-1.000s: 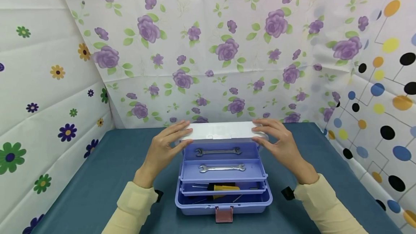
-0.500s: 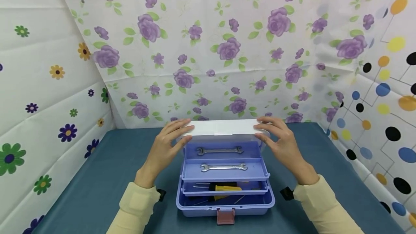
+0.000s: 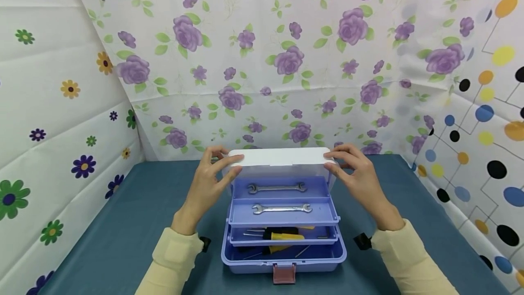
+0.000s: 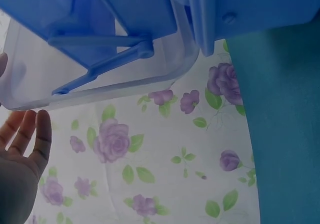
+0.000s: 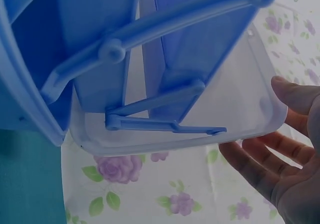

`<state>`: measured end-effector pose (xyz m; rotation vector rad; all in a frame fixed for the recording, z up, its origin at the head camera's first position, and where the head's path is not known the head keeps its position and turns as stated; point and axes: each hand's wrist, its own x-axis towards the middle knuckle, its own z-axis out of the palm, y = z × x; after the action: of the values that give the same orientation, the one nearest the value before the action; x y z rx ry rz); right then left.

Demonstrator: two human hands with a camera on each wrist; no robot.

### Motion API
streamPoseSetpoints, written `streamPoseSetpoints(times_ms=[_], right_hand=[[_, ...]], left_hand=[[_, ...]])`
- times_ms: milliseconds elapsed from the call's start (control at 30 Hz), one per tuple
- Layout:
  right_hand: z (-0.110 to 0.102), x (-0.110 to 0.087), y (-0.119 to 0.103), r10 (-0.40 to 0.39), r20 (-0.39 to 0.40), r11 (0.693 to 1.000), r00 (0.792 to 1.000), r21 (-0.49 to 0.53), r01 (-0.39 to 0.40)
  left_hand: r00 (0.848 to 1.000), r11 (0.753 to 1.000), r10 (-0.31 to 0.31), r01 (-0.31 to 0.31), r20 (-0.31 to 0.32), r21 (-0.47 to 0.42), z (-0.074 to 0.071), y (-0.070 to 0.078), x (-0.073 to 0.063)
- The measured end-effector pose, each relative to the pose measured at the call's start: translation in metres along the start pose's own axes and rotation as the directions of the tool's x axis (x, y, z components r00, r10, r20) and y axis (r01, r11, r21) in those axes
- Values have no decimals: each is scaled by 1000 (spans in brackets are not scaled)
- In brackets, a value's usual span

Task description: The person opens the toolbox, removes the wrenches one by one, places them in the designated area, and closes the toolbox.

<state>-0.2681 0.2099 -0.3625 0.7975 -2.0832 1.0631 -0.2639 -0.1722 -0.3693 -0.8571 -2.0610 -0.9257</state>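
The periwinkle-blue plastic toolbox (image 3: 309,267) stands on the teal worktop (image 3: 159,208), trays fanned out. Left hand (image 3: 204,186) and right hand (image 3: 362,182) grasp opposite ends of the white-topped, translucent plastic lid (image 3: 282,157), fingers pinching. Apparent step: positioning the lid; next move likely requires level, two-handed guidance.

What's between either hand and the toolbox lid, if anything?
Nothing visible. The left hand and right hand each hold an end of the lid directly. The blue trays sit below the lid in the head view, between the hands rather than between fingers and lid.
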Motion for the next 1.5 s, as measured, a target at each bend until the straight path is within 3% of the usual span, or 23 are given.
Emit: streamPoseSetpoints(times_ms=[400, 567, 867, 1233, 1367, 1500], right_hand=[[11, 1, -1, 72, -58, 997, 996, 34, -70], [9, 0, 1, 87, -39, 996, 995, 17, -86], [7, -2, 9, 121, 5, 992, 993, 31, -121], [9, -3, 12, 214, -31, 975, 976, 62, -212], [8, -3, 14, 244, -12, 967, 970, 75, -242], [5, -2, 13, 262, 61, 958, 963, 100, -267]], left_hand=[[997, 998, -62, 61, -54, -10, 6, -3, -2], [994, 996, -93, 91, -54, -24, 6, -4, -2], [978, 979, -202, 199, -52, -49, 10, -7, -6], [972, 974, -224, 221, -69, -44, 11, -13, -8], [968, 969, -246, 243, -60, -47, 10, -13, -8], [966, 965, -257, 254, -35, -72, 11, -15, -8]])
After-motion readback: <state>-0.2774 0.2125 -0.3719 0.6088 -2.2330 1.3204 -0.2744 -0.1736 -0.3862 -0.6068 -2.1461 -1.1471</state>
